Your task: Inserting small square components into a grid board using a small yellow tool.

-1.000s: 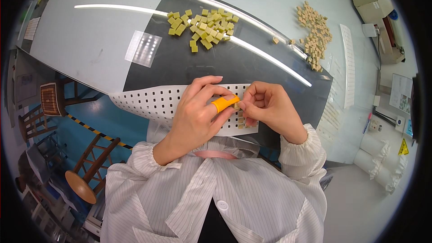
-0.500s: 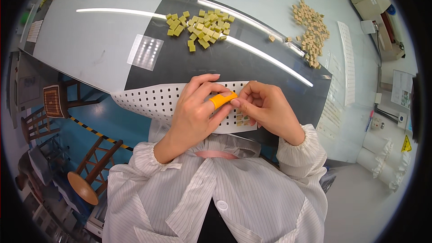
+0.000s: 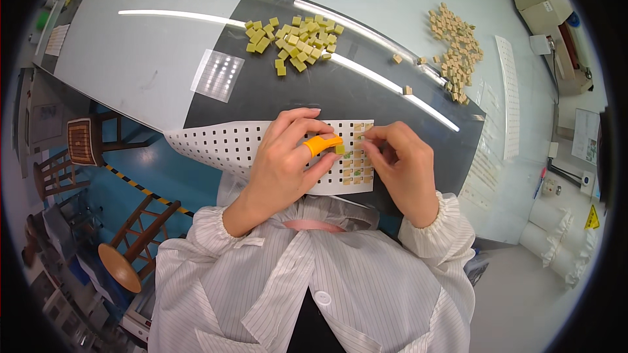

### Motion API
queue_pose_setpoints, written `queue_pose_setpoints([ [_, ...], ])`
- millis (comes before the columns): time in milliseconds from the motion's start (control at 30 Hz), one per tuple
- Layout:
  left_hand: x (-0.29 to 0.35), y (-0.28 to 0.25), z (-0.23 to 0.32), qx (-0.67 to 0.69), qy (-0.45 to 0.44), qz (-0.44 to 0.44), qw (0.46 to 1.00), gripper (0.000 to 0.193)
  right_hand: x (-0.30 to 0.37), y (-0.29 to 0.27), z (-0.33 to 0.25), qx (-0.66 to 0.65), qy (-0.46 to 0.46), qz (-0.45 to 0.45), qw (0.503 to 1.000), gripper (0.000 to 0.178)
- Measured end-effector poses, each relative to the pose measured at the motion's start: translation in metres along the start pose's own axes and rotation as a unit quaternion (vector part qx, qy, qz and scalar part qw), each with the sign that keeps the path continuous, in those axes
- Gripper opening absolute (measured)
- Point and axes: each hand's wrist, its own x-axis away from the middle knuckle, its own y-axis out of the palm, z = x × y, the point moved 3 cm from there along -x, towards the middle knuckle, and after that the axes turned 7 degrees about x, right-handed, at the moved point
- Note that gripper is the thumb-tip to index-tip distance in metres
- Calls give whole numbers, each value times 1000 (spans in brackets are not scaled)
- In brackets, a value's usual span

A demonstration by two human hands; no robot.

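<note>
A white sheet (image 3: 226, 146) with rows of dark square holes lies in front of me, bent at its left end. Across it rests my left hand (image 3: 288, 157), an orange finger cover (image 3: 320, 145) on one finger. A yellow-green block (image 3: 339, 150) is pinched at the tip of that finger. My right hand (image 3: 402, 163) is over the sheet's right edge, thumb and forefinger closed together. Whatever they hold, if anything, is too small to make out. Beside them, small tan pieces (image 3: 351, 171) with green spots sit in columns on the sheet.
Farther off on the dark mat (image 3: 275, 98) is a pile of yellow-green blocks (image 3: 297, 40). Many small tan blocks (image 3: 456, 52) lie at the far right, and a single one (image 3: 407, 90) is nearer. Left of the pile is a translucent sheet (image 3: 218, 75). Stools (image 3: 120, 267) stand at the left.
My right hand has moved right, off the orange finger cover, uncovering the block and tan pieces. A lone tan block now shows on the dark mat. My left hand has stayed put.
</note>
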Motion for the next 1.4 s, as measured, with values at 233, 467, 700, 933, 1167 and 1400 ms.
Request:
queue_pose_setpoints([
  [233, 0, 1, 0, -5, -10, 7, 1000, 26, 8, 9, -2, -12, -14, -79, 997, 13],
  [467, 0, 0, 1, 2, -12, 5, 1000, 26, 15, 12, -2, 26, -43, -36, 998, 13],
  [700, 0, 0, 0, 2, -10, 1, 1000, 26, 17, 14, -3, 30, -49, -19, 998, 13],
  [933, -1, -1, 1, 9, -5, 4, 1000, 23, 9, 13, -1, -25, 21, -57, 998, 10],
  [1167, -1, -2, 0, 14, 3, -2, 1000, 22, -5, 6, 9, -169, 131, -159, 964, 12],
  [1400, 0, -2, -1, 15, 13, -3, 1000, 23, -15, -1, 9, -273, 224, -195, 915, 14],
])
